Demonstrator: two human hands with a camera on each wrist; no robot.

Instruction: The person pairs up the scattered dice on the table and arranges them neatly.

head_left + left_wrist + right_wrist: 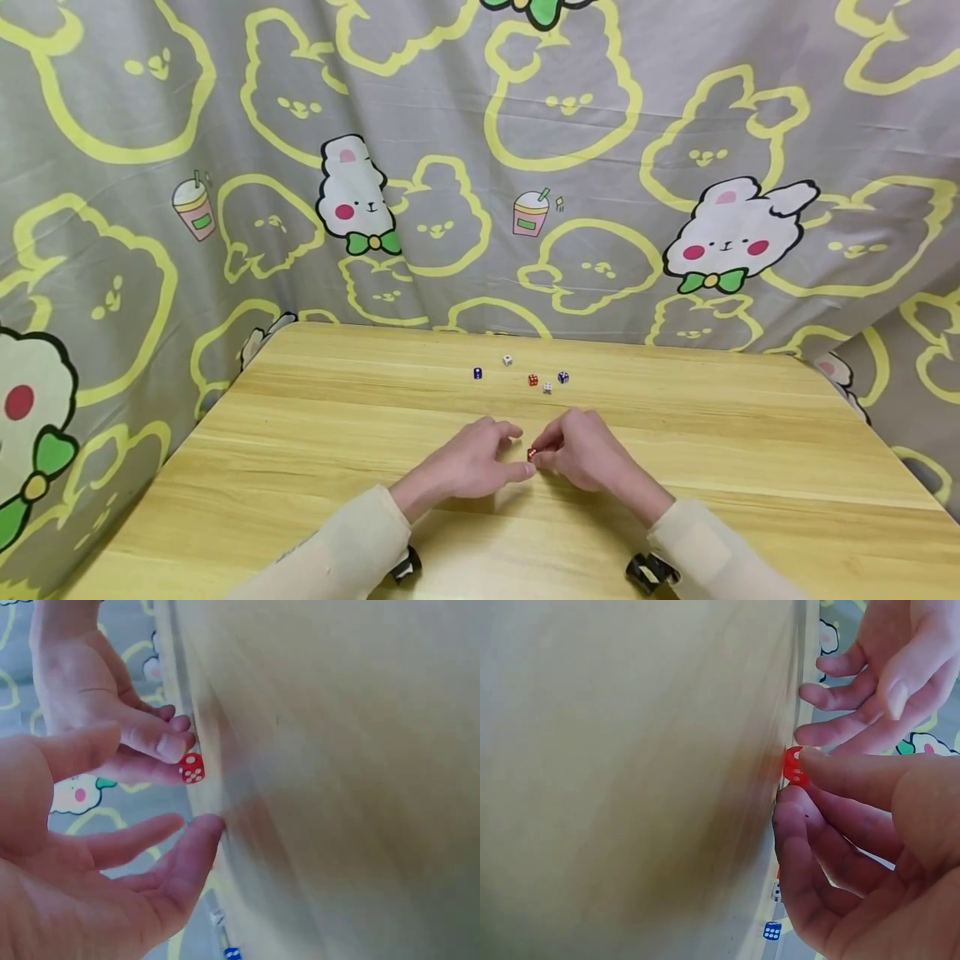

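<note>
A red die with white pips (532, 455) is pinched between the thumb and fingers of my right hand (583, 450), low over the wooden table. My left hand (478, 460) is just to the left of it, fingers spread and relaxed, holding nothing. In the left wrist view, the red die (193, 769) shows at the right thumb's tip, apart from the left fingers. The right wrist view has the die (796, 766) partly covered by thumb and fingertips. Whether it touches the tabletop I cannot tell.
Farther back on the table (360, 375) lie several dice: a blue one (477, 373), a white one (507, 360), another red one (532, 380), a second white one (547, 388) and a second blue one (563, 377). A patterned curtain (450, 292) hangs behind the table.
</note>
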